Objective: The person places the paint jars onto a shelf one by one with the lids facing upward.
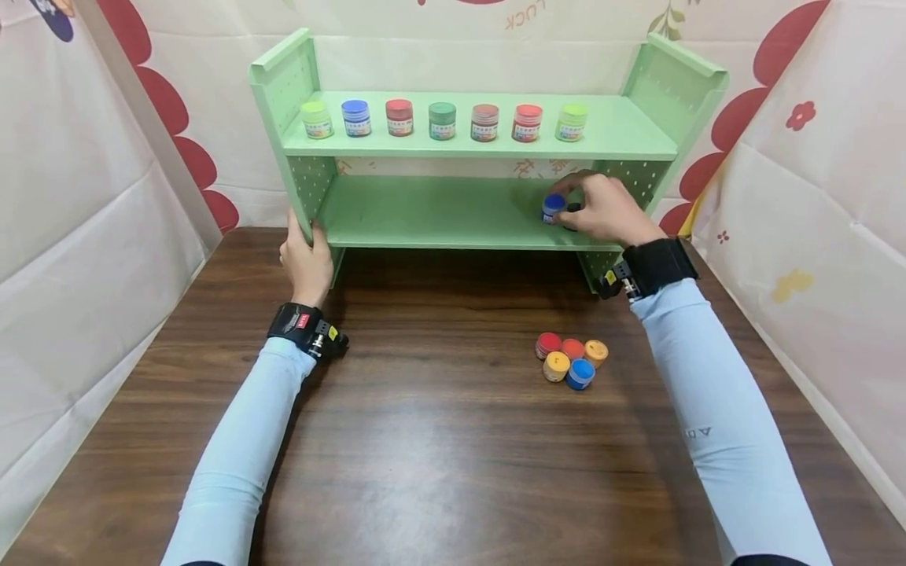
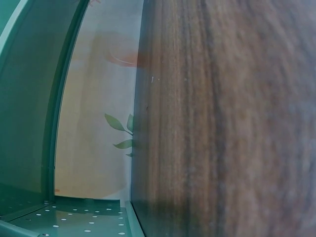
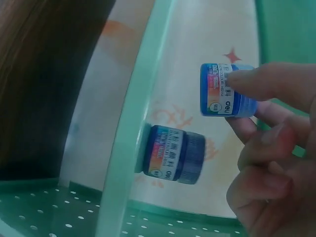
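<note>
two sleeves (image 1: 244,440) flank five jars (image 1: 573,348); left hand (image 1: 309,263) grips one shelf (image 1: 432,211), right hand (image 1: 610,209) one blue jar (image 1: 553,206).

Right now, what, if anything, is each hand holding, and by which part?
The right hand pinches a blue jar by its sides, near the top; the left hand grips the shelf by its left side panel.

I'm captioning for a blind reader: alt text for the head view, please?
A person's right hand holds a blue jar at the lower level of a green shelf; the left hand grips the shelf's left side. Seven jars line the upper level, and five more jars sit on the table.
</note>
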`<state>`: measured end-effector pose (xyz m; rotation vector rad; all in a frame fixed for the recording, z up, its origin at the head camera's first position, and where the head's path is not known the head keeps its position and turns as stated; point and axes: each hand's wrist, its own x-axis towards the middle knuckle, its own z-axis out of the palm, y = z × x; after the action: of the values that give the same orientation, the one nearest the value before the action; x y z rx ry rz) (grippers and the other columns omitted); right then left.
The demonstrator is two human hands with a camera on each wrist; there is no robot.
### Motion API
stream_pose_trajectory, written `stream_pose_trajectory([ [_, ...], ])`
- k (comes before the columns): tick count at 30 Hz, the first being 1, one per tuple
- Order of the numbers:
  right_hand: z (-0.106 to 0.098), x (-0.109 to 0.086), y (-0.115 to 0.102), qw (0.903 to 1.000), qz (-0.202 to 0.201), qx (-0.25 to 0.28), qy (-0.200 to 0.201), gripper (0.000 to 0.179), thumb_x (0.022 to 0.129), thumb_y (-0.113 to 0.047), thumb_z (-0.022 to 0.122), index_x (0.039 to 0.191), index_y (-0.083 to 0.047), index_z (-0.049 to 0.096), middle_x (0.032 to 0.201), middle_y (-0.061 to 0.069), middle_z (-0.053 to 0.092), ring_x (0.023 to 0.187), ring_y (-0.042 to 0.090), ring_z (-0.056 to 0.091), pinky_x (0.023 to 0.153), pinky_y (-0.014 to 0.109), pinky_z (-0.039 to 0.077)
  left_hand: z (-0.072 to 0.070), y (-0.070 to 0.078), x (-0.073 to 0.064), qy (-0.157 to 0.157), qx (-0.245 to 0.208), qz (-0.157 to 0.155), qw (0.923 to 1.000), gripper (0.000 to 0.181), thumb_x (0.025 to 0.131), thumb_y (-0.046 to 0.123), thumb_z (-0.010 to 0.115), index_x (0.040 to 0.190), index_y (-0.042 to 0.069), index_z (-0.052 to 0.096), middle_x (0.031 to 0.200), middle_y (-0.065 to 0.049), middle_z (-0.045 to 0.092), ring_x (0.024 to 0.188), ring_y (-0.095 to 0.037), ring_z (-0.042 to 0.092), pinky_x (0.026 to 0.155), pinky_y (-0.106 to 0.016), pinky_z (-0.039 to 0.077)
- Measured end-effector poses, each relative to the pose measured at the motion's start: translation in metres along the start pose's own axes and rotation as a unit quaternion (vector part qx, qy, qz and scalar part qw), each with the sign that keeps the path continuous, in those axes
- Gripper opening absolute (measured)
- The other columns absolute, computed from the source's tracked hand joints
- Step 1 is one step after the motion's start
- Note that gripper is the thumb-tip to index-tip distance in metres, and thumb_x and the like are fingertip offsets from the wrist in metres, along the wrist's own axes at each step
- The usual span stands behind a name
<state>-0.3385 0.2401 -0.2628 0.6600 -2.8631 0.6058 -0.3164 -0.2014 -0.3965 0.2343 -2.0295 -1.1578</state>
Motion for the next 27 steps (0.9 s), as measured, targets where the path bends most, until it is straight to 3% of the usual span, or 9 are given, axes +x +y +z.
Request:
stream_pose_trajectory([
  [5,0.002,0.015,0.005,0.9993,0.001,-0.010,-0.036,0.041,0.092,-0.022,0.075,0.128,-0.004,0.068,0.121,0.019,0.069,0.106,0.031,0.062,0.088,0.043,0.045,0.001,0.001,-0.001,0.002,-0.001,-0.002,1.0000,0.046,0.105,0.030,0.052,0.151,0.027,0.051,0.125,-0.021,0.072,0.109,-0.041,0.070,0.092,-0.059,0.048],
  [8,0.002,0.020,0.005,0.9982,0.015,-0.012,-0.057,0.044,0.092,-0.024,0.075,0.131,-0.005,0.067,0.124,0.018,0.068,0.113,0.033,0.062,0.095,0.049,0.047,0.001,0.001,-0.001,0.003,-0.001,-0.005,1.0000,0.046,0.105,0.031,0.052,0.151,0.027,0.052,0.125,-0.020,0.072,0.110,-0.041,0.070,0.092,-0.059,0.048],
  [12,0.000,0.024,0.003,0.9961,0.037,-0.009,-0.079,0.047,0.093,-0.026,0.075,0.134,-0.005,0.065,0.130,0.018,0.067,0.115,0.032,0.060,0.097,0.049,0.047,0.000,0.001,0.000,0.002,-0.001,-0.004,1.0000,0.047,0.105,0.031,0.052,0.151,0.028,0.051,0.125,-0.020,0.072,0.109,-0.041,0.070,0.091,-0.059,0.048],
  [19,-0.002,0.028,-0.001,0.9944,0.044,-0.010,-0.096,0.048,0.093,-0.026,0.074,0.134,-0.005,0.065,0.130,0.016,0.068,0.103,0.027,0.062,0.079,0.034,0.049,-0.001,-0.001,0.000,0.000,0.002,-0.004,1.0000,0.047,0.105,0.030,0.051,0.152,0.028,0.050,0.127,-0.019,0.072,0.110,-0.040,0.070,0.092,-0.058,0.048],
  [27,0.003,0.028,0.003,0.9938,0.048,-0.009,-0.099,0.052,0.093,-0.027,0.073,0.138,-0.003,0.063,0.134,0.019,0.067,0.121,0.033,0.059,0.102,0.050,0.046,0.000,0.000,0.000,-0.002,0.001,-0.002,1.0000,0.045,0.105,0.032,0.051,0.150,0.027,0.052,0.124,-0.020,0.073,0.108,-0.041,0.070,0.089,-0.059,0.048],
])
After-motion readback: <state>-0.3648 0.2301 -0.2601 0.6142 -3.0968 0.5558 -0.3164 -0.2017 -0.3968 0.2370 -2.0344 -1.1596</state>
